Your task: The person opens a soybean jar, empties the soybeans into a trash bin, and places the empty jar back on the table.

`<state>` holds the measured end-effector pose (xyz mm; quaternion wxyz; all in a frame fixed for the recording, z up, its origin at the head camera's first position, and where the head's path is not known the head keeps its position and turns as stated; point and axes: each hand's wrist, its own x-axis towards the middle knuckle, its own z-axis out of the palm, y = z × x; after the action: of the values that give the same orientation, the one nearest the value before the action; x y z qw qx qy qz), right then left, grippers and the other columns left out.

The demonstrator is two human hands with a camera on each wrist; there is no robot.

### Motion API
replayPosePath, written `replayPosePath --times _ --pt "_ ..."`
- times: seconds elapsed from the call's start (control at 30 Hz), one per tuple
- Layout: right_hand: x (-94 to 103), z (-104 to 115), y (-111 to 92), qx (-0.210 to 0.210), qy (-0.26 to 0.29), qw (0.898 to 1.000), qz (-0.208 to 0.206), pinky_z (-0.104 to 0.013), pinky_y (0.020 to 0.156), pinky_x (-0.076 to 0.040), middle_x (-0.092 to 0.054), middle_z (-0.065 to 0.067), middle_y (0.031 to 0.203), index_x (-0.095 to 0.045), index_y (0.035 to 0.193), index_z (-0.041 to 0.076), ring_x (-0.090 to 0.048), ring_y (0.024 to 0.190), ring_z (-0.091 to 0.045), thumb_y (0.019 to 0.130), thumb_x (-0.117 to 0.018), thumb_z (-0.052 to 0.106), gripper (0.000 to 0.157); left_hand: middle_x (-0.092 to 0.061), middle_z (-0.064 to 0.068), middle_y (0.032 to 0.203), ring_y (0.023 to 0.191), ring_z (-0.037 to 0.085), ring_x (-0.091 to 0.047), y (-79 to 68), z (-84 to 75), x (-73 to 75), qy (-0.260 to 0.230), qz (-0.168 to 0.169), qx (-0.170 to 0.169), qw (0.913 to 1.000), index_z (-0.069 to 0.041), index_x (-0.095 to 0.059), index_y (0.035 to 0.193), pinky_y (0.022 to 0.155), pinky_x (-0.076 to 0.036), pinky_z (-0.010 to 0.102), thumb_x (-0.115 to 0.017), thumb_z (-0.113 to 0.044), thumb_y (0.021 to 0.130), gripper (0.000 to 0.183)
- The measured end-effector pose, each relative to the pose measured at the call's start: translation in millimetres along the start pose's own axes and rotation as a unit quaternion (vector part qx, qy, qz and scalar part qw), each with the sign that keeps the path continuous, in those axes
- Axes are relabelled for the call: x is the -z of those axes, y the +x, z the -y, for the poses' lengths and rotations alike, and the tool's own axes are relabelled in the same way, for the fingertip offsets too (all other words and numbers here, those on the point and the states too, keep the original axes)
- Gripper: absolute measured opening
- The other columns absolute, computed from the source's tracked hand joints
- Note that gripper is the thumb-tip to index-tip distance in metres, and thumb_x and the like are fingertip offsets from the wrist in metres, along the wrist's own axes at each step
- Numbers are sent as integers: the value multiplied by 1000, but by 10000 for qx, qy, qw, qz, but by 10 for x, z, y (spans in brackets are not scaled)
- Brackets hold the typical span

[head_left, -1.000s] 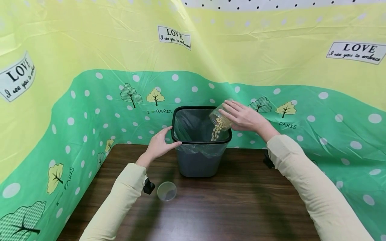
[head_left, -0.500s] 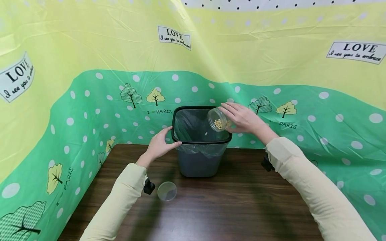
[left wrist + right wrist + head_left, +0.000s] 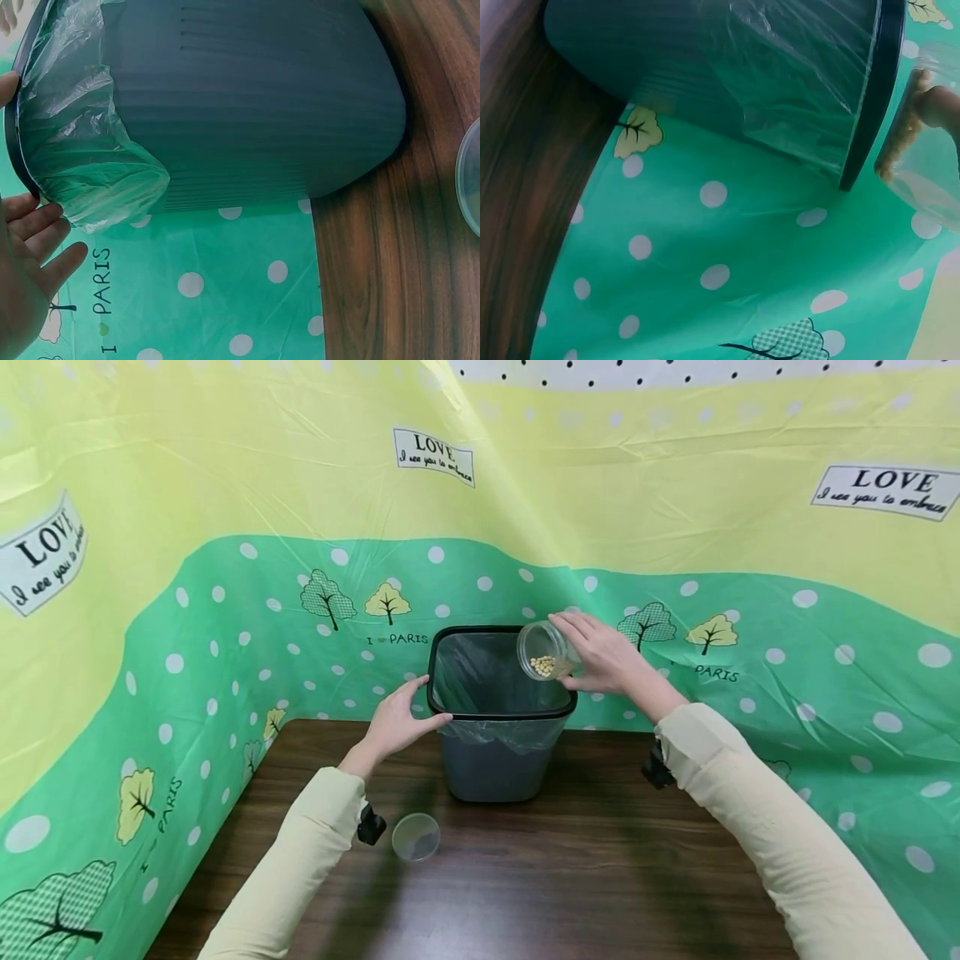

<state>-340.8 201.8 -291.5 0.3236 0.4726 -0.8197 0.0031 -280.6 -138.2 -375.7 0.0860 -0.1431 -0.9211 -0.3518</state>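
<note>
A dark grey trash can (image 3: 491, 768) with a black rim and a clear plastic liner (image 3: 97, 165) stands on the table. My left hand (image 3: 393, 722) holds the rim's near left corner, thumb on the front edge and fingers at the left side. Over the can's right side my right hand (image 3: 606, 656) grips a clear jar (image 3: 534, 639), tilted with its mouth toward the can. Pale yellow beans (image 3: 542, 666) lie along the jar's lower wall, and in the right wrist view they are gathered near the mouth. The jar's base is hidden by my fingers.
A round clear lid (image 3: 416, 837) lies on the dark wooden table (image 3: 540, 877), left of the can and near my left wrist. A green and yellow printed curtain (image 3: 247, 585) hangs close behind the can and along the left.
A stream of beans was falling from the jar a second ago; now none fall and fewer show inside. The jar's mouth has turned more upward and toward the camera. The left hand stays put.
</note>
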Motion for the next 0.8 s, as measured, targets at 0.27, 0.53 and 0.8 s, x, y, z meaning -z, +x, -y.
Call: replayPosePath --times 0.27,0.53,0.8 --pt "-24 -68 127 668 -87 9974 270 -49 94 -38 -46 -24 124 -40 128 -5 -43 115 -38 55 -82 25 90 -38 10 141 128 29 -36 -1 -3 8 -35 32 28 10000 -13 -36 140 99 -34 49 -62 -54 77 80" --pt "3 -57 143 1190 -667 9889 581 -48 97 -36 -47 -23 128 -42 129 -4 -41 119 -39 60 -79 27 84 -37 9 141 128 28 -36 -3 -6 5 -81 39 30 10000 -14 -35 140 99 -34 49 -63 -54 77 79" --pt "-43 -81 120 1585 -875 9827 385 -47 100 -33 -46 -22 129 -43 130 -1 -41 121 -37 63 -74 11 74 -37 8 141 128 27 -36 0 -12 -1 -59 65 95 9999 -15 -35 140 99 -35 48 -63 -52 78 79"
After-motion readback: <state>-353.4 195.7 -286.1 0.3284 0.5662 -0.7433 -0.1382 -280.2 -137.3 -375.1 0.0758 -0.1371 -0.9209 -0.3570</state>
